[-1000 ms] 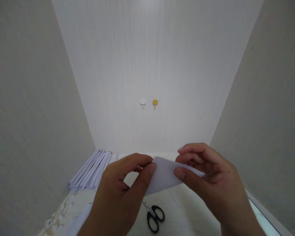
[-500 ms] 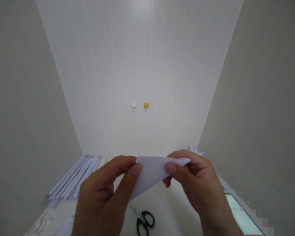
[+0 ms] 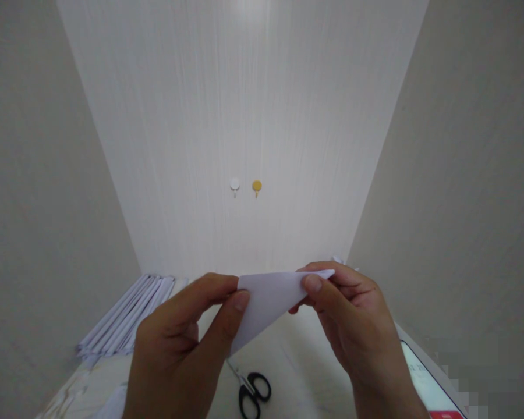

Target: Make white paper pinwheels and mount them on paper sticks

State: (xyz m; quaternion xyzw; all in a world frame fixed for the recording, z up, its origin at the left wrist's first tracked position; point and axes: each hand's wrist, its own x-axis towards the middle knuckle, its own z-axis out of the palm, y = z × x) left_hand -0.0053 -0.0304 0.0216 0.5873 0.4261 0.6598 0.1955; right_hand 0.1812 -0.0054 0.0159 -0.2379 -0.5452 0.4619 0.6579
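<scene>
A folded piece of white paper point(image 3: 268, 299), roughly triangular, is held up above the table between both hands. My left hand point(image 3: 187, 331) pinches its left edge between thumb and forefinger. Toward the pointed right end, my right hand point(image 3: 351, 314) grips it, thumb in front and fingers behind. Below the paper lie scissors point(image 3: 251, 391) with black handles; the paper and my left hand hide part of the blades.
Several rolled or folded white paper strips point(image 3: 126, 317) lie at the left. A lit phone or tablet screen point(image 3: 428, 378) is at the lower right. On the back wall hang a white hook point(image 3: 234, 185) and a yellow hook point(image 3: 257, 186). White folded paper point(image 3: 337, 259) shows behind my right hand.
The right end of the paper has risen slightly, and my right thumb sits a little closer to its tip. The whole view has shifted slightly.
</scene>
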